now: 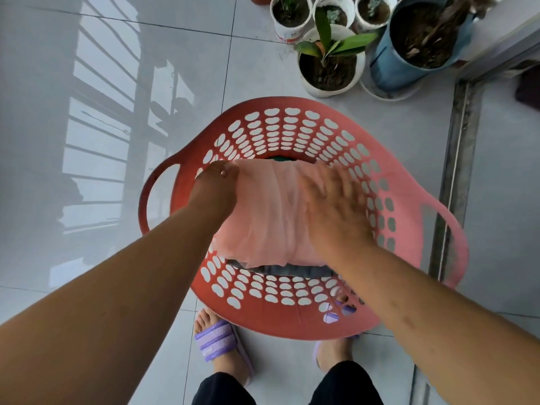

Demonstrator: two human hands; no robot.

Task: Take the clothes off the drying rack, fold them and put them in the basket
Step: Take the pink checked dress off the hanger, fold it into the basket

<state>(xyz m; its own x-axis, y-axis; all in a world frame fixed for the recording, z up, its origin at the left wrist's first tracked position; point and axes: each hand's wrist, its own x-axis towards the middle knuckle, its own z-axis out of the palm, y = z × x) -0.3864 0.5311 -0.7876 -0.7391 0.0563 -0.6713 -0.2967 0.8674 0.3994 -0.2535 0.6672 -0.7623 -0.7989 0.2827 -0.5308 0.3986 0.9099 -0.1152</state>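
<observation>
Two bare forearms reach in from the bottom corners, down toward the floor. The left hand (217, 182) grips the left end of a folded pale-pink thin fabric garment (268, 211), its fingers curled around the edge and the thumb on top. The right hand (330, 206) lies flat on the garment's right half with fingers spread and straight, pressing down – it is motion-blurred, so finger detail is soft. The pink garment sits inside a red round plastic laundry basket with oval holes (280, 325), on top of the pile. A folded grey cloth (286, 270) shows under its near edge and a sliver of dark green cloth (277, 159) at its far edge. The basket stands on a glossy pale-grey tiled floor (87, 141), with one loop handle (146, 200) on the left.

Just below the basket – the person's feet in purple ribbed plastic slippers (216, 343), the right one partly seen through the basket holes, and black trouser legs (222, 387) at the bottom edge. Beyond the basket is a white round pot with a green leafy plant (330, 68), beside it a blue plastic pot of dark soil (385, 62), and smaller white pots (289, 16) behind. A metal floor track (458, 171) runs down the right side
</observation>
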